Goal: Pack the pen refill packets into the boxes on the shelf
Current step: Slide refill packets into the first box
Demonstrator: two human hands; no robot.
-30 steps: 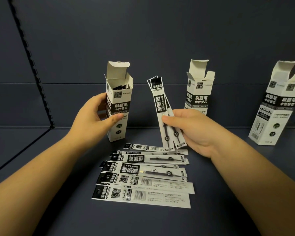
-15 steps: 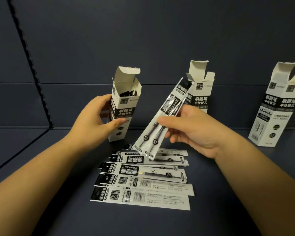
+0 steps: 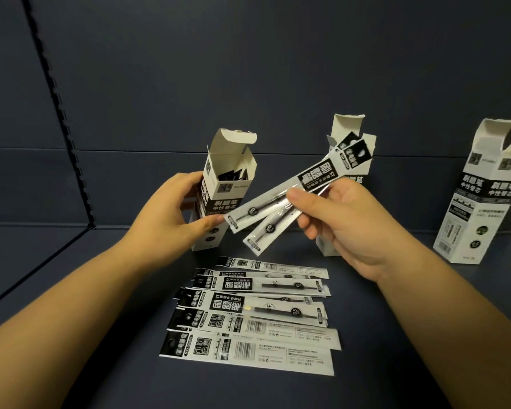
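My left hand (image 3: 171, 211) grips an open black-and-white box (image 3: 219, 190), tilted to the right, with dark packet tops showing inside. My right hand (image 3: 337, 214) pinches two pen refill packets (image 3: 281, 202) between thumb and fingers. They lie slanted, black header ends up right and lower ends down left beside the box. Several more refill packets (image 3: 254, 314) lie fanned out on the dark shelf floor (image 3: 101, 290) in front of me.
A second open box (image 3: 351, 149) stands behind my right hand, partly hidden. A third open box (image 3: 481, 196) stands at the far right. The shelf's back wall (image 3: 248, 84) and a slotted upright rail (image 3: 62, 119) close off the back and left.
My right hand has swung the two packets flatter, their lower ends moving left toward the box. My left hand has tilted the box further right.
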